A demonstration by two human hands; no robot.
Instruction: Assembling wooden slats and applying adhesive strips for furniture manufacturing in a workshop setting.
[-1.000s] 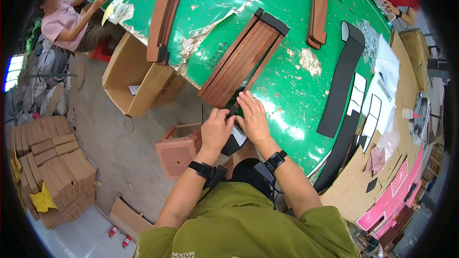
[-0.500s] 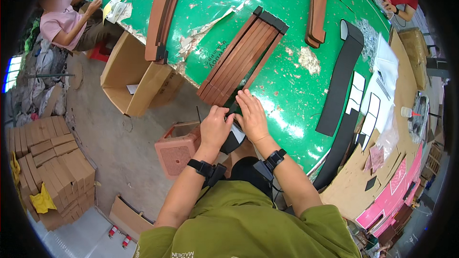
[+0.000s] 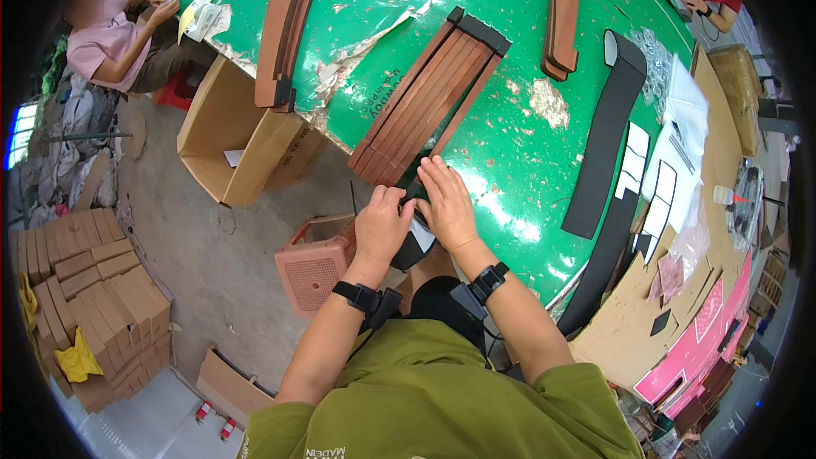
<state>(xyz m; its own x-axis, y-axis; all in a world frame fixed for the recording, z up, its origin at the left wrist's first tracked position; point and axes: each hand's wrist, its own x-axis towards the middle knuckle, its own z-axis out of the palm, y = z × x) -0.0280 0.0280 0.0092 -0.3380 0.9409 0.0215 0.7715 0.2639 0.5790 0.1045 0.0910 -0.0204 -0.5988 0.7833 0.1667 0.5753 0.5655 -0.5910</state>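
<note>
A black strip (image 3: 415,243) with a white face hangs below my hands at the near table edge, beside the ends of the brown slats. My left hand (image 3: 382,223) is closed on its upper part, fingers bent and thumb pressed in. My right hand (image 3: 448,204) rests against the same strip from the other side, its fingers long and close together, thumb near the left thumb. What lies under the fingers is partly hidden. Just beyond my fingertips lies a bundle of brown slats (image 3: 422,109), side by side, with a black cover (image 3: 483,34) across the far end.
The green table (image 3: 510,161) holds more slat bundles (image 3: 285,38) (image 3: 563,21) and a long black strip (image 3: 602,144). An open cardboard box (image 3: 217,132) and a pink stool (image 3: 316,270) stand left. Stacked cartons (image 3: 106,306) lie further left. Two people sit across.
My hands stay at nearly the same spot and keep their grip. The view has shifted very slightly. The person at the upper left has moved their hands a little.
</note>
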